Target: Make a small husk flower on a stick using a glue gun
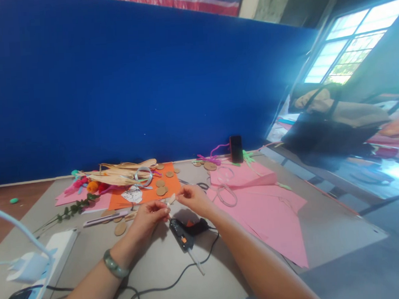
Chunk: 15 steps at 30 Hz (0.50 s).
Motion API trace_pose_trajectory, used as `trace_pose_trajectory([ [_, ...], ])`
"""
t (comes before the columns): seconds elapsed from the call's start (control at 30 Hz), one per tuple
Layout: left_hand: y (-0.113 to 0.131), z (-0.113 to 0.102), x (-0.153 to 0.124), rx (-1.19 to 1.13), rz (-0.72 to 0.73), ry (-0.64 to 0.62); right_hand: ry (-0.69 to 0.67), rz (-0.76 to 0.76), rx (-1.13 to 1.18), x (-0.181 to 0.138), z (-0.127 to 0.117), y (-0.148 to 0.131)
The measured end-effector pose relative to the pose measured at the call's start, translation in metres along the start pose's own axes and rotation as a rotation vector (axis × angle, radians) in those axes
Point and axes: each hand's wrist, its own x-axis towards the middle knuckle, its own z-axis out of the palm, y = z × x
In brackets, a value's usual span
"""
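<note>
While both hands meet above the grey mat, I see my left hand [149, 215] and right hand [193, 198] pinching a small pale wooden piece [172, 199] between fingertips. Just below lies a black glue gun [184, 231], its cord curling away.

Two bare arms, one bangle

Both forearms are uncovered, with no sleeve showing anywhere up to the lower edge of the view. The left hand [149, 217] has a single bangle [115, 265] on its wrist: a smooth, rounded, grey-green band with a pale sheen along its upper edge, sitting snug just behind the hand. The right hand [195, 198] and its wrist carry nothing. Whether any finger bears a ring is too small to tell.
</note>
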Motion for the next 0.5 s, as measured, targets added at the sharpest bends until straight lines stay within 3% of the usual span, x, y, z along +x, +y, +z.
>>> trace_pose_trajectory([
  [0.5, -0.012, -0.003, 0.004, 0.068, 0.051, -0.035, -0.153, 0.021, -0.042, -0.004, -0.006, 0.0],
])
